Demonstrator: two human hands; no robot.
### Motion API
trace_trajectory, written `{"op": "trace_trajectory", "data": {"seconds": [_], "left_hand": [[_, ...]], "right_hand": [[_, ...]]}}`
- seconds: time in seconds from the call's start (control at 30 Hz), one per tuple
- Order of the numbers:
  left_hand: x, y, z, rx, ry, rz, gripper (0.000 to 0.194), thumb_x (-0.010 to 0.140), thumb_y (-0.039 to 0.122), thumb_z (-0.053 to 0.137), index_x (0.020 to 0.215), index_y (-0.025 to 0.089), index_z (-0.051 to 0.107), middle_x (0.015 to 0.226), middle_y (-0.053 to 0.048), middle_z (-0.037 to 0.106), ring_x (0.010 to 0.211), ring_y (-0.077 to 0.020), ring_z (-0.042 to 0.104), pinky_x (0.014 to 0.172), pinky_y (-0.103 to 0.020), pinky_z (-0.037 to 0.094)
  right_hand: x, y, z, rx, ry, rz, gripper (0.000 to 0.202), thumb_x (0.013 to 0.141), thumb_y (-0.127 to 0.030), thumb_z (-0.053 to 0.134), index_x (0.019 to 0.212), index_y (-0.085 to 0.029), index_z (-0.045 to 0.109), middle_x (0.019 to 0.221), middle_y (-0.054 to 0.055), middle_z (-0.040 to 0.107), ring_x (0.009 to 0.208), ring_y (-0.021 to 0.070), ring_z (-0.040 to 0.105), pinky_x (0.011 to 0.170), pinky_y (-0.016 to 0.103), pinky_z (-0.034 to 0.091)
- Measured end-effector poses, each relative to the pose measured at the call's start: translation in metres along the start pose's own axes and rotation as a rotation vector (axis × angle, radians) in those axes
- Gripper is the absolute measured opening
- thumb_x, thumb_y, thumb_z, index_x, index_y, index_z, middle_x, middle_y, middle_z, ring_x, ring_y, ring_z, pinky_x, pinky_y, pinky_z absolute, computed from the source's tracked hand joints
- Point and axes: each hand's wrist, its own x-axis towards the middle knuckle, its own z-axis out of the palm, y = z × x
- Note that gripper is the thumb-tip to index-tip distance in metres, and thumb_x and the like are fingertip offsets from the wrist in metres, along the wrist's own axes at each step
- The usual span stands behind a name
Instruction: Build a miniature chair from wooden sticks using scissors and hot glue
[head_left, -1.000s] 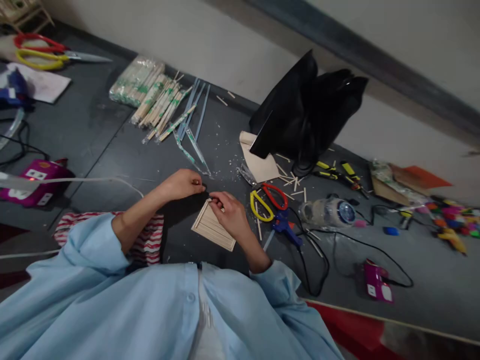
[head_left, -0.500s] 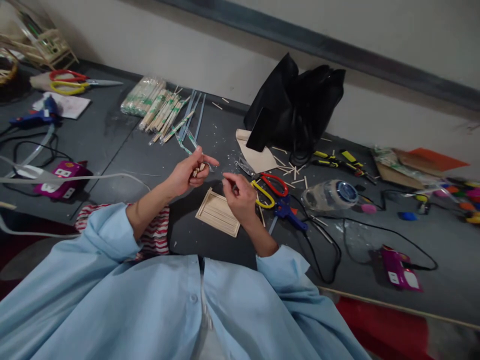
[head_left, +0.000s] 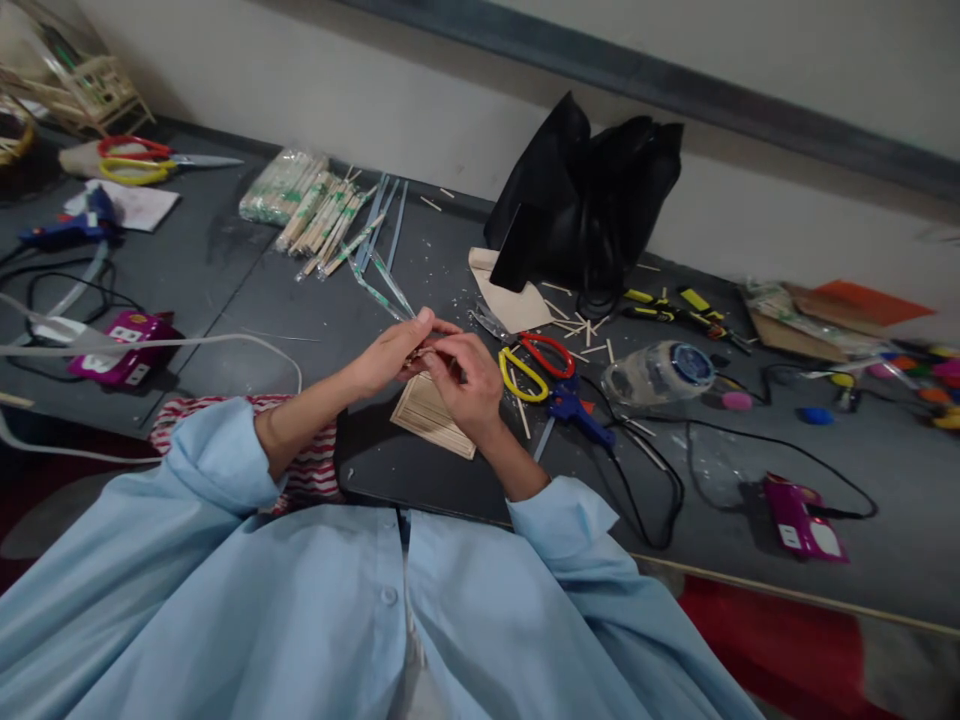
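My left hand (head_left: 390, 358) is closed around several short wooden stick pieces (head_left: 417, 354), whose ends show between the fingers. Against it is my right hand (head_left: 471, 388), its thumb and fingertips pinched together at the pieces; whatever it grips is too small to make out. Under both hands a small rectangular panel of wooden sticks (head_left: 429, 420) lies on the dark table, partly covered by the right hand. Just right of that hand are red-and-yellow-handled scissors (head_left: 525, 375) and a blue glue gun (head_left: 577, 412).
Wrapped bundles of wooden sticks (head_left: 319, 220) lie at the back left. A black bag (head_left: 585, 200) stands against the wall, loose sticks near it. To the right are a clear plastic jar (head_left: 660, 374), cables and a purple box (head_left: 804, 520). A white cord (head_left: 202, 342) crosses the left side.
My hands have come together: the right hand moved up and left to the left hand, which turned inward over the stick pieces. The panel stayed on the table.
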Motion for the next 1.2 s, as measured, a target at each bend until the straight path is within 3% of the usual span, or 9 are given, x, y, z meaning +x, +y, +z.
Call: {"op": "trace_trajectory", "data": {"seconds": [0.23, 0.47, 0.63, 0.83, 0.97, 1.1, 1.2], "left_hand": [[-0.001, 0.007, -0.005, -0.066, -0.007, -0.033, 0.043, 0.080, 0.058, 0.067, 0.078, 0.016, 0.058, 0.052, 0.008, 0.034, 0.042, -0.0037, 0.024, 0.040, -0.020, 0.013], [-0.003, 0.006, -0.004, -0.117, -0.001, -0.050, 0.024, 0.081, 0.039, 0.065, 0.085, 0.015, 0.064, 0.051, 0.008, 0.033, 0.041, -0.0039, 0.022, 0.040, -0.020, 0.013], [-0.006, 0.006, 0.000, -0.063, 0.055, 0.068, 0.027, 0.078, 0.042, 0.071, 0.080, 0.015, 0.065, 0.049, 0.008, 0.036, 0.042, -0.0038, 0.025, 0.041, -0.020, 0.017], [-0.002, 0.003, -0.005, -0.156, 0.234, 0.240, 0.026, 0.083, 0.043, 0.071, 0.081, 0.018, 0.065, 0.048, 0.010, 0.030, 0.041, -0.0045, 0.021, 0.041, -0.020, 0.018], [0.000, -0.004, -0.004, 0.078, 0.281, 0.293, 0.022, 0.077, 0.037, 0.078, 0.086, 0.018, 0.071, 0.054, 0.007, 0.041, 0.047, -0.0051, 0.030, 0.046, -0.020, 0.024], [-0.003, -0.008, -0.001, 0.373, 0.176, 0.368, 0.032, 0.077, 0.037, 0.078, 0.105, 0.021, 0.075, 0.059, 0.006, 0.047, 0.054, -0.0071, 0.036, 0.053, -0.021, 0.030], [-0.003, -0.008, -0.001, 0.470, 0.142, 0.460, 0.027, 0.082, 0.040, 0.073, 0.102, 0.021, 0.078, 0.065, 0.002, 0.054, 0.060, -0.0090, 0.044, 0.059, -0.023, 0.036]], "right_hand": [[0.005, 0.006, -0.003, 0.423, 0.084, 0.365, 0.026, 0.088, -0.048, 0.063, 0.101, -0.027, 0.071, 0.084, 0.000, 0.068, 0.066, 0.0119, 0.057, 0.059, 0.026, 0.047], [0.008, -0.001, 0.000, 0.844, 0.138, 0.589, 0.024, 0.080, -0.045, 0.071, 0.093, -0.025, 0.069, 0.072, -0.004, 0.063, 0.054, 0.0060, 0.047, 0.043, 0.018, 0.032], [0.012, -0.001, -0.006, 0.997, 0.100, 0.705, 0.023, 0.078, -0.043, 0.073, 0.089, -0.024, 0.063, 0.069, -0.005, 0.056, 0.054, 0.0061, 0.047, 0.042, 0.017, 0.032], [0.013, 0.002, -0.008, 1.136, 0.065, 0.728, 0.024, 0.078, -0.041, 0.073, 0.087, -0.022, 0.060, 0.073, -0.006, 0.051, 0.054, 0.0050, 0.045, 0.041, 0.016, 0.031], [0.013, 0.001, -0.007, 1.143, 0.048, 0.796, 0.029, 0.075, -0.044, 0.075, 0.085, -0.022, 0.059, 0.070, -0.006, 0.051, 0.052, 0.0049, 0.042, 0.040, 0.017, 0.029], [0.009, 0.003, -0.001, 1.138, 0.003, 0.813, 0.034, 0.075, -0.049, 0.075, 0.077, -0.021, 0.056, 0.063, -0.007, 0.047, 0.048, 0.0045, 0.038, 0.040, 0.017, 0.027], [0.004, 0.005, 0.005, 1.167, -0.079, 0.804, 0.033, 0.077, -0.048, 0.073, 0.075, -0.021, 0.053, 0.058, -0.009, 0.039, 0.044, 0.0042, 0.033, 0.040, 0.018, 0.026]]}}
